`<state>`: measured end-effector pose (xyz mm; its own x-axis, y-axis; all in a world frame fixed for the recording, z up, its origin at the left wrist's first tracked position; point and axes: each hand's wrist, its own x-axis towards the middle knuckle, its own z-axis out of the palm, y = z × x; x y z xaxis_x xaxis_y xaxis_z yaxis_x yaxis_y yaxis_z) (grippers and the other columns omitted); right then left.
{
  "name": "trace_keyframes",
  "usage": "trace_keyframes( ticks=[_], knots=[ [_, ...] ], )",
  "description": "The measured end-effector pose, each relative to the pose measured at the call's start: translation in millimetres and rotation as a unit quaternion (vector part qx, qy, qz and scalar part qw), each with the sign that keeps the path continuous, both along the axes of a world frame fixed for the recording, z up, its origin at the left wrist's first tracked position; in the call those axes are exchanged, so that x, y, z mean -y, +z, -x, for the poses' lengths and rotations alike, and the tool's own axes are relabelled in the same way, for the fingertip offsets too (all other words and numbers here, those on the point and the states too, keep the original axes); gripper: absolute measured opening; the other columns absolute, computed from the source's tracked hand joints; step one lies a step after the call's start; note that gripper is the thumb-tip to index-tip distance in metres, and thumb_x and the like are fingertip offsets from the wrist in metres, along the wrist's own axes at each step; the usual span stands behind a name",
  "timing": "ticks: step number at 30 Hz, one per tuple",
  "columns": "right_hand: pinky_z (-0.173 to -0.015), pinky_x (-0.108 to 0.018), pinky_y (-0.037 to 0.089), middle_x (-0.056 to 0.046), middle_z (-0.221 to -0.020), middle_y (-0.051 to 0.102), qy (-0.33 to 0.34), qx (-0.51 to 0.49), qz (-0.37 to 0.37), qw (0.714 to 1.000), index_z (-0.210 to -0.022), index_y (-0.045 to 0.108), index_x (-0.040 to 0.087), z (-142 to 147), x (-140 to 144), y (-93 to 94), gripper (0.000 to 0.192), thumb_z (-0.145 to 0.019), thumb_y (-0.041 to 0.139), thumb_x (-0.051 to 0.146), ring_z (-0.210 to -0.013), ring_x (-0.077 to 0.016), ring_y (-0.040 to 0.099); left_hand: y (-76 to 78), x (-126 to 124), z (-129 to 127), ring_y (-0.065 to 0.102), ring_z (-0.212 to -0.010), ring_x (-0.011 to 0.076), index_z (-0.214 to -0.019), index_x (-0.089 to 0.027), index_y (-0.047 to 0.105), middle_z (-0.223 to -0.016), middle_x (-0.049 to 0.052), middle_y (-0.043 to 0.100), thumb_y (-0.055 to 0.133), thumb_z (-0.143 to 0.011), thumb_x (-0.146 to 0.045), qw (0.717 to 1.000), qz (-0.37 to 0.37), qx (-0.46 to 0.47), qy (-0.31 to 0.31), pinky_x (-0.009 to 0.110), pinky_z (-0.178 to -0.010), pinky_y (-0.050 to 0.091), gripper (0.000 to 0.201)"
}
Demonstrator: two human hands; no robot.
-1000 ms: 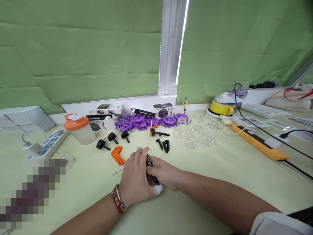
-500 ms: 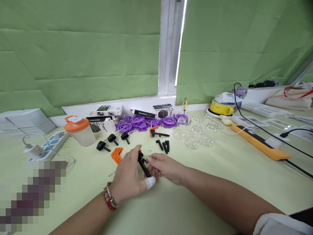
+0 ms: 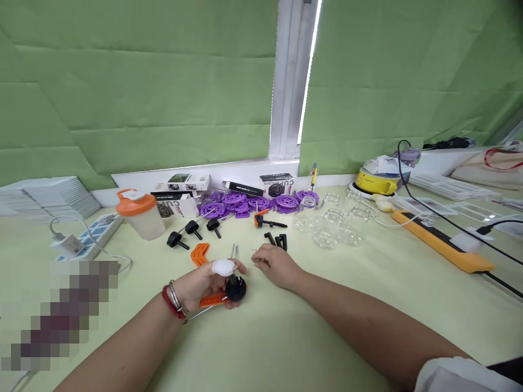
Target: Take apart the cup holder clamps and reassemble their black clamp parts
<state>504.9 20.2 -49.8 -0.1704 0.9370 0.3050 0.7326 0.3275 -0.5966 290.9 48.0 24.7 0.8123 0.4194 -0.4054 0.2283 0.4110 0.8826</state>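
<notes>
My left hand (image 3: 214, 284), with a white wrap on its thumb, is closed around a black round-headed part (image 3: 236, 289). An orange arm (image 3: 212, 300) and a thin metal rod stick out from that part toward my wrist. My right hand (image 3: 278, 265) rests on the table to the right, fingertips pinched together beside a few tiny bits (image 3: 254, 251). Whether something is between those fingertips is too small to tell. Beyond it lie several short black pegs (image 3: 269, 238), partly hidden by the hand. Orange curved pieces (image 3: 200, 254) lie behind my left hand, near some thin metal rods (image 3: 235, 251).
Black knobs with stems (image 3: 192, 229) lie at left, before purple wheel-shaped parts (image 3: 235, 201) and printed boxes (image 3: 180, 206). An orange-lidded shaker bottle (image 3: 141, 215) stands near a power strip (image 3: 98, 234). Clear plastic rings (image 3: 333, 220) and an orange power strip (image 3: 441, 242) are at right.
My left hand has turned, tilting the black part so its round head faces me and the orange arm shows. My right hand has left that part and reached forward to the tiny bits.
</notes>
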Motion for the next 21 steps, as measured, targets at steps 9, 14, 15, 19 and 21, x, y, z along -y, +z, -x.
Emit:
trace_keyframes(
  ticks=[9, 14, 15, 19, 21],
  knots=[
    [-0.074, -0.025, 0.041, -0.003, -0.087, 0.063, -0.008, 0.043, 0.039, 0.998, -0.079, 0.069, 0.019, 0, -1, 7.0, 0.016, -0.079, 0.055, 0.012, -0.081, -0.0146, 0.059, -7.0, -8, -3, 0.063, -0.064, 0.0266, -0.099, -0.015, 0.051, -0.069, 0.008, 0.065, 0.053, -0.068, -0.044, 0.998, 0.043, 0.0, -0.038, 0.033, -0.059, 0.04, 0.043],
    [-0.068, -0.024, 0.038, -0.003, -0.082, 0.062, -0.017, 0.054, 0.094, 0.994, -0.076, 0.065, 0.017, -1, 1, 16.7, 0.006, -0.076, 0.06, 0.013, -0.076, -0.0136, 0.055, -11.2, -11, -2, 0.063, -0.066, 0.0269, -0.098, -0.015, 0.05, -0.072, 0.009, 0.066, 0.053, -0.068, -0.045, 0.997, 0.057, 0.007, -0.047, 0.033, -0.059, 0.039, 0.043],
    [-0.066, -0.023, 0.037, -0.002, -0.082, 0.062, -0.015, 0.06, 0.101, 0.993, -0.075, 0.064, 0.017, -1, 2, 18.5, 0.005, -0.076, 0.06, 0.014, -0.074, -0.013, 0.055, -11.8, -12, -2, 0.063, -0.066, 0.0267, -0.098, -0.016, 0.05, -0.072, 0.009, 0.066, 0.053, -0.069, -0.045, 0.997, 0.058, 0.009, -0.048, 0.033, -0.059, 0.039, 0.042],
    [-0.061, -0.022, 0.034, -0.002, -0.081, 0.06, 0.004, 0.079, 0.107, 0.991, -0.073, 0.06, 0.016, -2, 6, 24.2, 0.005, -0.077, 0.058, 0.016, -0.067, -0.0109, 0.051, -12.2, -11, -2, 0.063, -0.065, 0.0262, -0.099, -0.016, 0.05, -0.072, 0.009, 0.065, 0.051, -0.071, -0.045, 0.997, 0.052, 0.008, -0.05, 0.033, -0.059, 0.039, 0.04],
    [-0.06, -0.022, 0.034, -0.002, -0.08, 0.059, 0.018, 0.087, 0.091, 0.992, -0.072, 0.058, 0.016, -1, 9, 26.0, 0.006, -0.077, 0.055, 0.015, -0.067, -0.0106, 0.05, -11.7, -11, -2, 0.063, -0.065, 0.0264, -0.098, -0.016, 0.05, -0.072, 0.009, 0.065, 0.051, -0.072, -0.046, 0.998, 0.04, 0.004, -0.047, 0.034, -0.059, 0.04, 0.04]
  ],
)
